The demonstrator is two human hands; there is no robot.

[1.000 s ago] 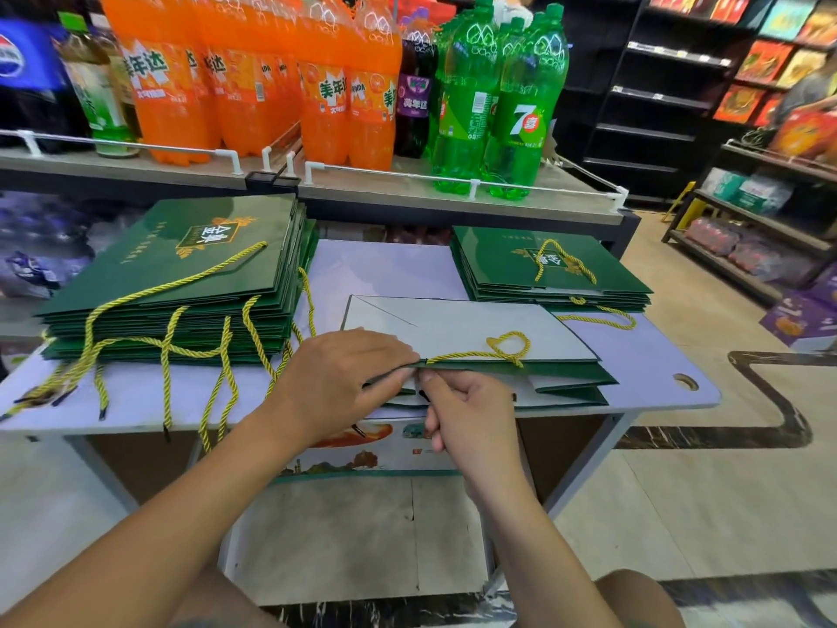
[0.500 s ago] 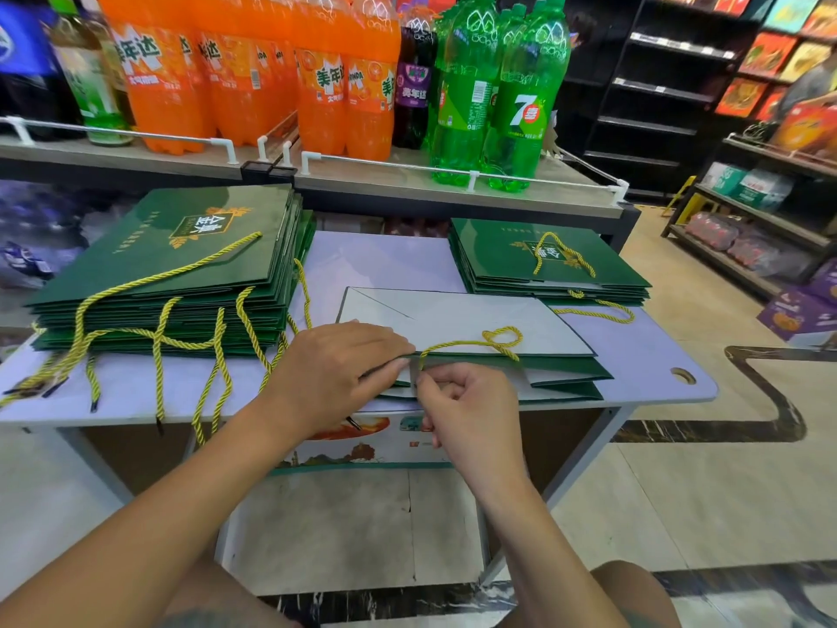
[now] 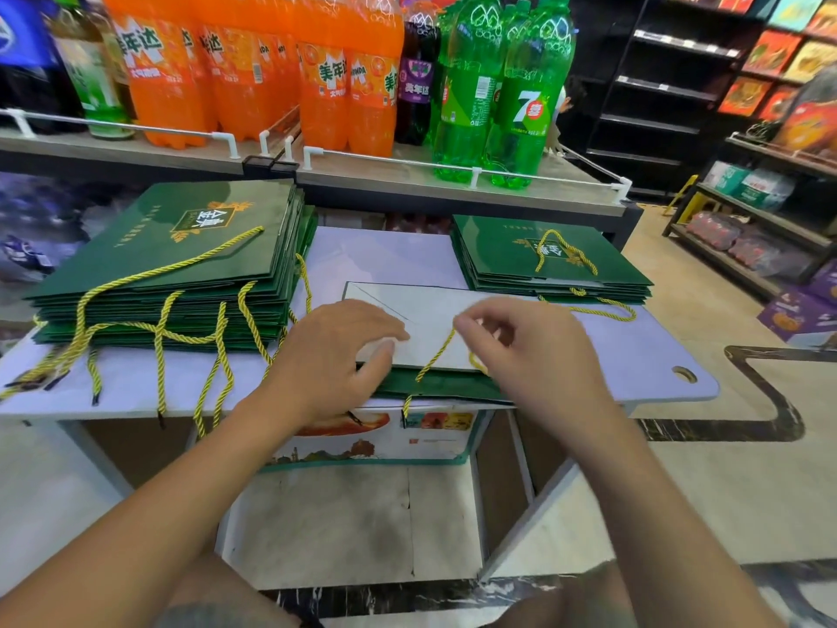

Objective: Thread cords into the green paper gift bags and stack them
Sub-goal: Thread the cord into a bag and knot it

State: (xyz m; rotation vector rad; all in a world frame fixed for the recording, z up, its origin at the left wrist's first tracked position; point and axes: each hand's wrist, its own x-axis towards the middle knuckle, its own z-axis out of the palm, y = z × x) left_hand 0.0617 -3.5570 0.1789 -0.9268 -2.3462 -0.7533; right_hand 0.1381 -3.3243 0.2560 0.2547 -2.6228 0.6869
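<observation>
A flat green gift bag (image 3: 435, 385), its grey-white inner side (image 3: 430, 310) up, lies at the table's near edge. My left hand (image 3: 335, 355) presses on the bag's near left part, fingers spread. My right hand (image 3: 525, 351) pinches a yellow cord (image 3: 437, 355) above the bag; the cord runs down through the bag's edge and its dark tip (image 3: 405, 407) hangs over the table front. A tall stack of green bags (image 3: 181, 265) with several yellow cords hanging sits on the left. A lower stack of bags (image 3: 543, 260) lies at the back right.
The pale table (image 3: 656, 355) has a round hole (image 3: 685, 373) at its right corner. Behind it a shelf (image 3: 407, 174) carries orange and green soda bottles. A printed box (image 3: 385, 437) stands under the table. Dark store shelving (image 3: 747, 228) fills the right side.
My right hand has risen from the bag's near edge and drawn the yellow cord up and away. The loop that lay on the bag is pulled out. My left hand stays on the bag.
</observation>
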